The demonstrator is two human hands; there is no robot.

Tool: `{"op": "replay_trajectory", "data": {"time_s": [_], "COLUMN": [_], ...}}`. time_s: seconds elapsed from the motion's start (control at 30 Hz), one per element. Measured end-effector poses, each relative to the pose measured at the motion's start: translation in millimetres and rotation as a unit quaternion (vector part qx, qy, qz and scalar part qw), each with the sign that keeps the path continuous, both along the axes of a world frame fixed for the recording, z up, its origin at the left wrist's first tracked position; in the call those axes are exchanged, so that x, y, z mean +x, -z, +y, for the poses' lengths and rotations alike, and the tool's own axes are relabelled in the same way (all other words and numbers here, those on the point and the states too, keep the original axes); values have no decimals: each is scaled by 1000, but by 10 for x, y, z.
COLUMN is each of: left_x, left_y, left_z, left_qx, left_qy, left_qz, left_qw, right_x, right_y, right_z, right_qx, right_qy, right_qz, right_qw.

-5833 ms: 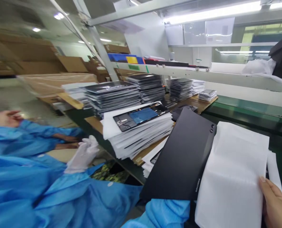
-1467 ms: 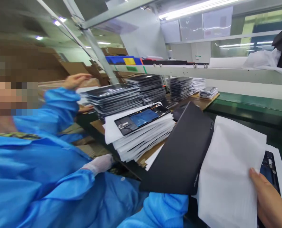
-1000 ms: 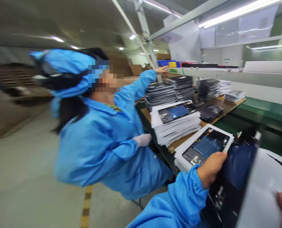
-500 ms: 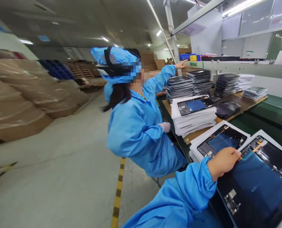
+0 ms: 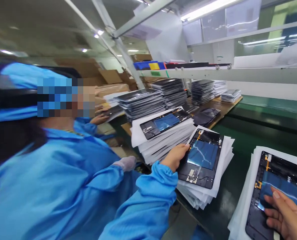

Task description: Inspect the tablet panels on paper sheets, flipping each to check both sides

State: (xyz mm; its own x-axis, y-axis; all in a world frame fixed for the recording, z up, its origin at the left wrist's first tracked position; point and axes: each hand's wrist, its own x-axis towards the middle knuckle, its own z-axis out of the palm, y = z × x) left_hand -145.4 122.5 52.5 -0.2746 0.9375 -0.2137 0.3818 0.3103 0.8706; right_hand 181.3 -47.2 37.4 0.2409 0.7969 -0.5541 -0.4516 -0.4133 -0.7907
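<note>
the left hand (image 5: pixel 177 156) is grasping a tablet back housing (image 5: pixel 200 161) by its left edge, on top of the middle pile of white sheets (image 5: pixel 225 151) at the green desk (image 5: pixel 230 186). i cannot tell if the housing rests there fully or is lifted a little. the right hand (image 5: pixel 284 211) is over a second tablet housing (image 5: pixel 278 173), which lies on the right pile (image 5: pixel 243 196); its fingers are loosely bent, and whether they touch or pinch something, i cannot tell.

as i judge, the work is somewhere in the middle: the first housing is at its pile but not yet released, and the second one lies under the right hand. a third tablet housing (image 5: pixel 165 123) is already on the farther pile (image 5: pixel 160 141). how many are left is not shown.

the first housing is black and thin, with its inside up. it carries a large blue panel (image 5: pixel 204 153) with a pale streak, an orange ribbon cable (image 5: pixel 199 135) and a small circuit board (image 5: pixel 192 176). a co-worker's gloved hand (image 5: pixel 127 163) is near the farther pile.
</note>
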Motion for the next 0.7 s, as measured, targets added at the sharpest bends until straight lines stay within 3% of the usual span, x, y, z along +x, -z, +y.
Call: {"op": "replay_trajectory", "data": {"time_s": [0.23, 0.47, 0.57, 0.7], "left_x": [-1, 207, 573, 1258], "left_y": [-38, -165, -240, -254], "left_z": [118, 280, 194, -197], "left_qx": [-22, 35, 83, 95], "left_qy": [29, -6, 93, 256], "left_qz": [47, 279, 276, 120], "left_qw": [998, 960, 953, 954], "right_x": [-66, -125, 57, 568], "right_y": [-33, -75, -110, -180], "right_z": [7, 9, -24, -131], "right_qx": [3, 27, 26, -43], "right_qy": [11, 16, -13, 16], "right_qz": [4, -15, -124, -305], "right_qw": [1000, 999, 992, 951]}}
